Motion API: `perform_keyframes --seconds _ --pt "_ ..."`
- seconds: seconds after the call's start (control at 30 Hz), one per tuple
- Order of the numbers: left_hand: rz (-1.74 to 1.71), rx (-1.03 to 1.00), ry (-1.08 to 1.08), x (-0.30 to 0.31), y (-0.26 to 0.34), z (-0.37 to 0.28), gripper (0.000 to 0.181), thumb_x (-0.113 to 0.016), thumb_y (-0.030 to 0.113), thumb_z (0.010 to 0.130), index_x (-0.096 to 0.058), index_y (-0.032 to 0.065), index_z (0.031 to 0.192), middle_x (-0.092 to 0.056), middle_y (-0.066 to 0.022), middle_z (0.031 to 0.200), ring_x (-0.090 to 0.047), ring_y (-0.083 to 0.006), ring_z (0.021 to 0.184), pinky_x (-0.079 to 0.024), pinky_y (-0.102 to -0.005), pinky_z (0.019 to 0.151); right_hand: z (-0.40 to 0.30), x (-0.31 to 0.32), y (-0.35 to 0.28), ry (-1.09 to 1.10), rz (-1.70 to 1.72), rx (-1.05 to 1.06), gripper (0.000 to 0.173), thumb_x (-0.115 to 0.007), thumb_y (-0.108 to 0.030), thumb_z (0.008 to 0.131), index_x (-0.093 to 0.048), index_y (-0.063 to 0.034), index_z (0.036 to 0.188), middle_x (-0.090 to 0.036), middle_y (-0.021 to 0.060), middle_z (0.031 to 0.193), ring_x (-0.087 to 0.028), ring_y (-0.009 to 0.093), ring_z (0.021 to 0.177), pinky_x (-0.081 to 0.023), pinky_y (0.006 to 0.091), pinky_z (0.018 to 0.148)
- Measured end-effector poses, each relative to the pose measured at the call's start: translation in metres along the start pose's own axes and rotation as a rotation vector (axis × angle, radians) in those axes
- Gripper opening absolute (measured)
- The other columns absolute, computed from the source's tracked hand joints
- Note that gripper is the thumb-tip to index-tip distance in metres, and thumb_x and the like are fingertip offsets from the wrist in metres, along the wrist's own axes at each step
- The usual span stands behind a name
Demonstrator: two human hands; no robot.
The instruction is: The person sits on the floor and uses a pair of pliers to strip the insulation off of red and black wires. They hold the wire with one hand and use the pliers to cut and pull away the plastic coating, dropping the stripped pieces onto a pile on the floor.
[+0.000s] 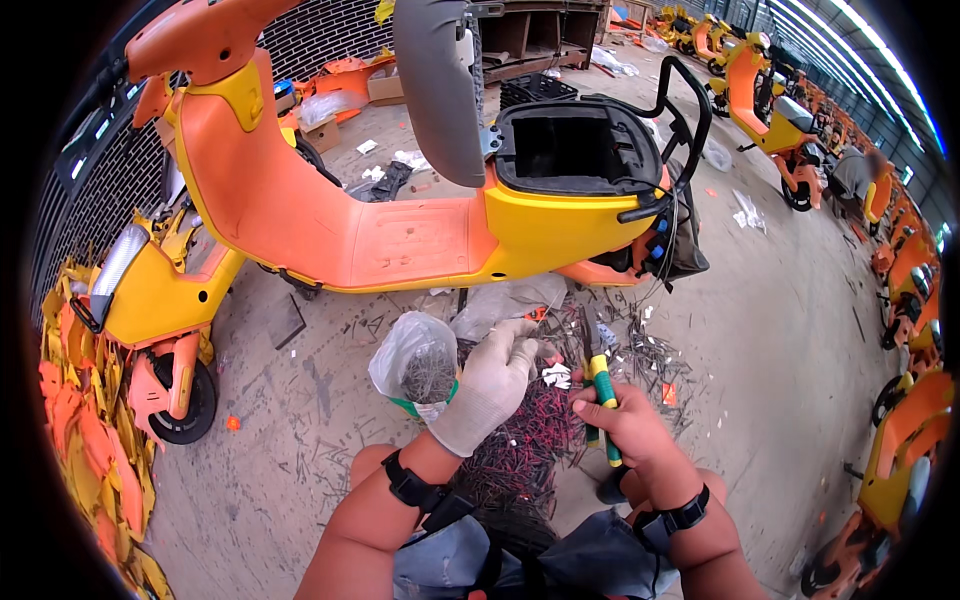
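My left hand (pixel 491 379), in a whitish work glove, is raised beside a bag lined with clear plastic (pixel 415 360) that holds thin dark pieces. Its fingers are bent; whether something small is between them I cannot tell. Bare, my right hand (pixel 626 427) grips pliers or cutters (pixel 604 382) with green and yellow handles, the dark jaws pointing away from me. Many short dark and red strips (pixel 525 442), perhaps wire or cable-tie offcuts, lie heaped between my legs. Beyond my hands stands an orange and yellow scooter (pixel 412 236) with its grey seat (pixel 439 90) tipped up over the black storage box (pixel 574 150).
Loose body panels (pixel 90 420) pile up at the left, beside another scooter's front wheel (pixel 184 405). More scooters (pixel 900 465) line the right side, where a person (pixel 853 176) is bent down. Black crates (pixel 536 88) and plastic scraps (pixel 750 214) lie behind the scooter.
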State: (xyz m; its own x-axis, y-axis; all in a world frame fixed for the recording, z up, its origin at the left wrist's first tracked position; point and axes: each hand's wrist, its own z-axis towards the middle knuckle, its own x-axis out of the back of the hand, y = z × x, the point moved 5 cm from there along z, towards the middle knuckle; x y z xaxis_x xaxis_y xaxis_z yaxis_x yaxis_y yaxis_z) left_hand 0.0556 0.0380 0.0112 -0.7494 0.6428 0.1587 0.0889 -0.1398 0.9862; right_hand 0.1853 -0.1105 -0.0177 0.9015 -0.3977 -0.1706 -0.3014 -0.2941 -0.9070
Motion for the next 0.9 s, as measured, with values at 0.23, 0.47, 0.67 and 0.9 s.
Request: perform_keyframes --seconds 0.23,0.47,0.67,0.9 --pt "0.119 -0.027 0.048 0.002 -0.010 0.000 0.016 -0.057 0.010 0.097 -0.058 -0.0014 0.109 -0.070 -0.0157 0.091 -0.067 -0.0203 0.077 -0.053 -0.0326 0.071 0.001 -0.008 -0.001 -0.102 -0.365 0.166 0.016 -0.074 -0.008 0.085 -0.071 -0.0012 0.099 -0.055 0.0117 0.131 -0.058 0.019 0.114 -0.045 0.0323 0.098" --pt "0.328 -0.166 0.094 0.000 0.028 -0.008 0.014 -0.062 0.011 0.093 -0.061 0.0015 0.103 -0.068 -0.0208 0.090 -0.069 -0.0379 0.086 -0.054 -0.0434 0.074 0.000 -0.008 0.005 -0.121 -0.459 0.127 0.015 -0.075 -0.010 0.083 -0.074 -0.0050 0.097 -0.049 0.0160 0.139 -0.057 0.026 0.118 -0.043 0.0354 0.102" --pt "0.426 -0.206 0.045 -0.004 0.021 -0.009 0.016 -0.064 0.012 0.093 -0.062 0.0029 0.105 -0.068 -0.0197 0.089 -0.069 -0.0351 0.085 -0.054 -0.0402 0.073 0.000 -0.009 0.009 -0.107 -0.347 0.047 0.018 -0.075 -0.013 0.086 -0.071 -0.0004 0.098 -0.050 0.0139 0.136 -0.058 0.023 0.112 -0.046 0.0340 0.098" --pt "0.506 -0.321 -0.013 -0.009 0.025 -0.011 0.011 -0.061 0.012 0.092 -0.061 0.0043 0.100 -0.067 -0.0188 0.082 -0.066 -0.0380 0.082 -0.052 -0.0476 0.072 0.004 -0.005 0.018 -0.117 -0.321 0.052 0.027 -0.076 -0.019 0.088 -0.068 0.0033 0.101 -0.054 0.0106 0.124 -0.060 0.019 0.102 -0.049 0.0310 0.090"
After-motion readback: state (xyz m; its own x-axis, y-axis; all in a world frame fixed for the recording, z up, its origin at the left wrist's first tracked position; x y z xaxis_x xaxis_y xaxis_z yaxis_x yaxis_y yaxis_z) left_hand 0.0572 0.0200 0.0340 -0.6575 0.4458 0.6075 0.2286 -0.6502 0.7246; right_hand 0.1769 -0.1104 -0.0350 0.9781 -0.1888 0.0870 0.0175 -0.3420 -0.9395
